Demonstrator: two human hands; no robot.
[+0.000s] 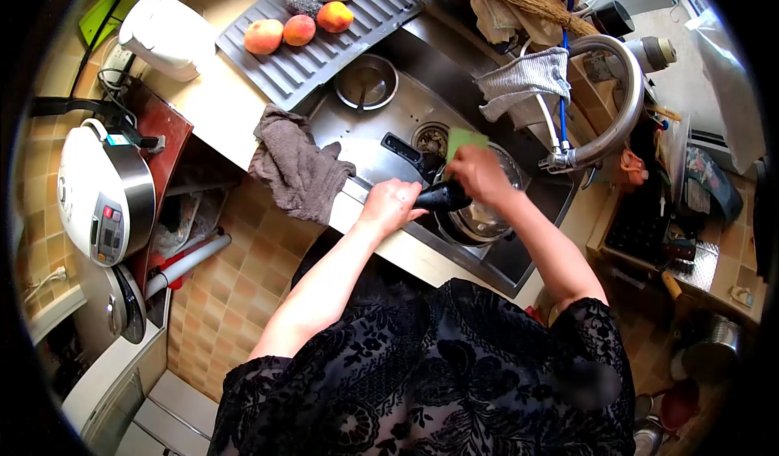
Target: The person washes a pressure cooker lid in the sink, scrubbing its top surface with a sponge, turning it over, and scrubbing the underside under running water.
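Observation:
Over the sink (369,144), my left hand (391,207) is closed around one end of a glossy black handle-like object (443,197); its exact kind cannot be made out. My right hand (484,177) grips a green scouring pad (466,141) just above the object's far end. Below my right hand sits a round metal pot (460,230) with something clear and shiny in it, partly hidden by my forearm. Beside the drain (431,139) lies a black slotted handle (402,148). A small metal bowl (367,82) with liquid stands at the sink's far left corner.
A brown cloth (296,168) hangs over the counter edge. Several peaches (299,30) lie on the grey draining rack (280,83). The curved faucet (631,103), draped with a striped cloth (527,81), rises at right. A rice cooker (105,196) stands at left.

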